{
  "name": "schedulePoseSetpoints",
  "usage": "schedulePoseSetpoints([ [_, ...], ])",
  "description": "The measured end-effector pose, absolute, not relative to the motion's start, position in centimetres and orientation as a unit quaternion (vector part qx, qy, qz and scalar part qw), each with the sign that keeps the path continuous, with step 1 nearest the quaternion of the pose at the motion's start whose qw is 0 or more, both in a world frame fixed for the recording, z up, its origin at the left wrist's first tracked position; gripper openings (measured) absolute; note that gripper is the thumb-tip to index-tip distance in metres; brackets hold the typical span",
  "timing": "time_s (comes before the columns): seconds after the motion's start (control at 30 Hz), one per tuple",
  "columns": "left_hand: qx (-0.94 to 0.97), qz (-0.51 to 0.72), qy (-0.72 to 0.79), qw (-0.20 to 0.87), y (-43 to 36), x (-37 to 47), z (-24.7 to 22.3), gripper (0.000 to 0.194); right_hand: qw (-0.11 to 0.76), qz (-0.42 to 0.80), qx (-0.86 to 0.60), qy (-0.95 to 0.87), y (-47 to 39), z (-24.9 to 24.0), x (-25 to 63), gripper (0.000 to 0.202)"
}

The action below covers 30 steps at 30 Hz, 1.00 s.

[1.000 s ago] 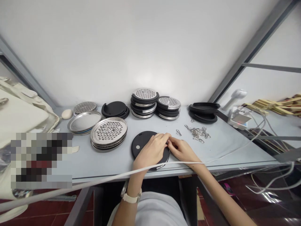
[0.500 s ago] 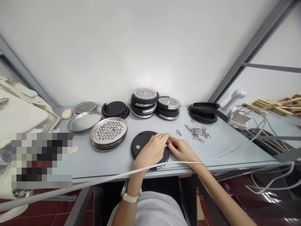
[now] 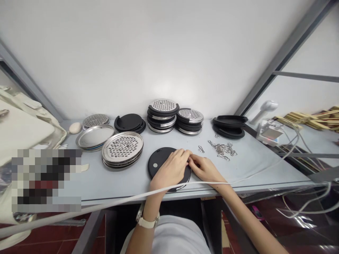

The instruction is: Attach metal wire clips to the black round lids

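A round black grater base with a pale round spot and a small slot lies face down before me, a metal rim showing at its near edge. Across it rests my left hand, fingers bent and closed at its right edge. There my right hand meets the left one, thumb and fingers pinched together; whatever is between the fingertips is hidden. Just beyond the right hand lie a loose metal clip and a heap of similar clips.
Metal grater discs and a plain metal disc lie to the left. Behind stand stacks of assembled graters and black bases, with more black holders at right. A white cable crosses in front.
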<state>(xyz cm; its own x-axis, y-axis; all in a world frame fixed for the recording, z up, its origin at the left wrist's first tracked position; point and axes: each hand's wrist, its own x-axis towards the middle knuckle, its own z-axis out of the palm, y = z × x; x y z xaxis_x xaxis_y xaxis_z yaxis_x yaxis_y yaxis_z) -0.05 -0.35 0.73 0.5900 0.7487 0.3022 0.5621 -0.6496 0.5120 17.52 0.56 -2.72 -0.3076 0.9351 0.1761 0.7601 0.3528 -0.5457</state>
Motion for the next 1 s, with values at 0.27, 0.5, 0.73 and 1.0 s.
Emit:
schedulePoseSetpoints([
  [0.27, 0.869, 0.251, 0.381, 0.189, -0.39, -0.11, 0.7, 0.027, 0.231, 0.171, -0.541, -0.791, 0.51, -2.53, 17.49, 0.031],
  [0.5, 0.871, 0.259, 0.374, 0.184, -0.36, -0.14, 0.62, 0.029, 0.231, 0.172, -0.544, -0.788, 0.6, -2.72, 17.5, 0.033],
  [0.73, 0.868, 0.265, 0.373, 0.193, -0.24, -0.1, 0.55, 0.028, 0.232, 0.18, -0.542, -0.788, 0.5, -2.69, 17.47, 0.032],
  [1.0, 0.869, 0.268, 0.368, 0.193, -0.19, -0.11, 0.59, 0.027, 0.232, 0.185, -0.544, -0.785, 0.64, -2.69, 17.47, 0.032],
])
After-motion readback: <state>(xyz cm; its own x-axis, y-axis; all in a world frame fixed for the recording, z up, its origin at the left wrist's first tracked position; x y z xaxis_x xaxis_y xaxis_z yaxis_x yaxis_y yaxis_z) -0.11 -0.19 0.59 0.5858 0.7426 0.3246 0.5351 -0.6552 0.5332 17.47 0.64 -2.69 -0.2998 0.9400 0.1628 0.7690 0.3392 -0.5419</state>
